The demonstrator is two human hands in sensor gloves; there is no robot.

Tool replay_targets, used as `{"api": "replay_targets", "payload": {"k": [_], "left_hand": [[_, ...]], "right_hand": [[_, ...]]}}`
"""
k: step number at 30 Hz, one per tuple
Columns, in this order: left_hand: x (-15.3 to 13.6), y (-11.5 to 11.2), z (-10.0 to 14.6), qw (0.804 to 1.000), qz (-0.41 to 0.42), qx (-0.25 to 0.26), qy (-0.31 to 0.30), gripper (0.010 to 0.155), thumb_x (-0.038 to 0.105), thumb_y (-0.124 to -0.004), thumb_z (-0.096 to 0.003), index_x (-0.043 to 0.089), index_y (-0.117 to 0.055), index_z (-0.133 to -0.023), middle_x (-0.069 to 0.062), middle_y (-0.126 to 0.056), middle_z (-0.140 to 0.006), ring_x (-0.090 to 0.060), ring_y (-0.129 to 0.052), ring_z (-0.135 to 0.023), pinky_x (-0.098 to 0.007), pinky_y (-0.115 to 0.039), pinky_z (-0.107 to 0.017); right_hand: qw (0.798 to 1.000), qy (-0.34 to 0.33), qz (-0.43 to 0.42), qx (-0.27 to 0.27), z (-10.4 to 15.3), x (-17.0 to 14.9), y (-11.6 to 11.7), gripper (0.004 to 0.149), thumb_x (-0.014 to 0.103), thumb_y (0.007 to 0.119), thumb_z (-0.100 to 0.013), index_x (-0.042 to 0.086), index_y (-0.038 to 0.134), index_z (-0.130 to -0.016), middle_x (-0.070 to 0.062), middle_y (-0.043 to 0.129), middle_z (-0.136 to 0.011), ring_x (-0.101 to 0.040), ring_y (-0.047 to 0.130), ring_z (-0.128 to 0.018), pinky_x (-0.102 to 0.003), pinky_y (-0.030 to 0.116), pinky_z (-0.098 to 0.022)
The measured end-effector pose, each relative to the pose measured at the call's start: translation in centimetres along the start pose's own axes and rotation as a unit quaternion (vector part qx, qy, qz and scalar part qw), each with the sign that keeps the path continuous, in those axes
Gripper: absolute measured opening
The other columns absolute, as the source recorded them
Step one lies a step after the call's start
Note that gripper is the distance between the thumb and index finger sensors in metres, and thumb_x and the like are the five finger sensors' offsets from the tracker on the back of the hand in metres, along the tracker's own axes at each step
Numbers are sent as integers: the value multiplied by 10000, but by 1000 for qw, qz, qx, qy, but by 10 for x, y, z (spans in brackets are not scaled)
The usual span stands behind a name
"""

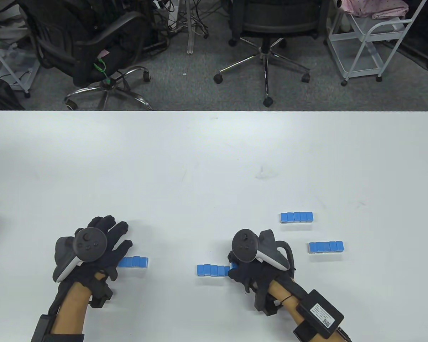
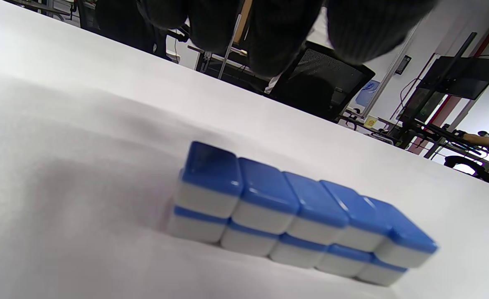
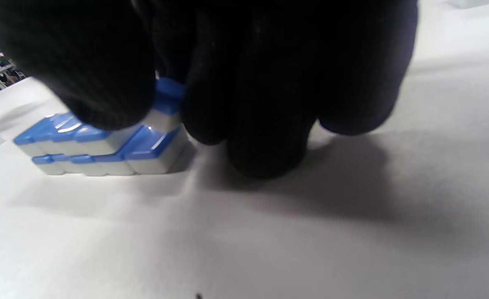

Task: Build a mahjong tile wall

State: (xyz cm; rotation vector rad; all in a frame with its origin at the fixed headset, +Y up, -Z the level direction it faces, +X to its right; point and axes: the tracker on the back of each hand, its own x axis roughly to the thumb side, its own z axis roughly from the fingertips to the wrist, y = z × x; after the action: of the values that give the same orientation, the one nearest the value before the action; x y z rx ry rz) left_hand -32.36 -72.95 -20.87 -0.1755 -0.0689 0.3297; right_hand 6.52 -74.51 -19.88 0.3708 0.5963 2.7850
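Note:
Several two-layer stacks of blue-backed mahjong tiles lie on the white table (image 1: 199, 160). My left hand (image 1: 121, 237) hovers with straight, spread fingers over the left end of the left stack (image 1: 135, 262). In the left wrist view that stack (image 2: 302, 211) is five tiles long, and the fingers (image 2: 269, 37) hang above it without touching. My right hand (image 1: 233, 270) is curled at the right end of the middle stack (image 1: 212, 270). In the right wrist view its fingers (image 3: 244, 104) pinch one blue tile (image 3: 167, 97), held tilted above the end of that stack (image 3: 103, 149).
Two more tile stacks sit to the right, one further back (image 1: 296, 217) and one nearer (image 1: 326, 247). Office chairs (image 1: 267, 21) and a white cart (image 1: 370, 39) stand beyond the table's far edge.

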Motion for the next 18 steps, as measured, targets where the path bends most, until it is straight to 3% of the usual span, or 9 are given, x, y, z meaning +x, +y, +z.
{"api": "replay_targets", "payload": {"k": [8, 18], "left_hand": [[-3, -1, 2, 1000, -1, -3, 6, 635, 583, -666, -497, 339, -611, -1081, -37, -409, -1204, -360, -317, -1128, -713, -252, -758], [-2, -2, 1, 1000, -3, -9, 6, 637, 584, -666, -497, 338, -611, -1082, -35, -406, -1206, -359, -317, -1130, -713, -251, -759]], "right_hand": [[997, -17, 65, -35, 7, 12, 6, 592, 412, 926, -302, 146, 801, -817, -77, 985, -670, -229, 1067, -489, -492, 870, -457], [995, -27, 86, -49, 9, 18, 8, 588, 393, 928, -306, 158, 790, -827, -63, 979, -672, -223, 1061, -504, -491, 865, -470]]}}
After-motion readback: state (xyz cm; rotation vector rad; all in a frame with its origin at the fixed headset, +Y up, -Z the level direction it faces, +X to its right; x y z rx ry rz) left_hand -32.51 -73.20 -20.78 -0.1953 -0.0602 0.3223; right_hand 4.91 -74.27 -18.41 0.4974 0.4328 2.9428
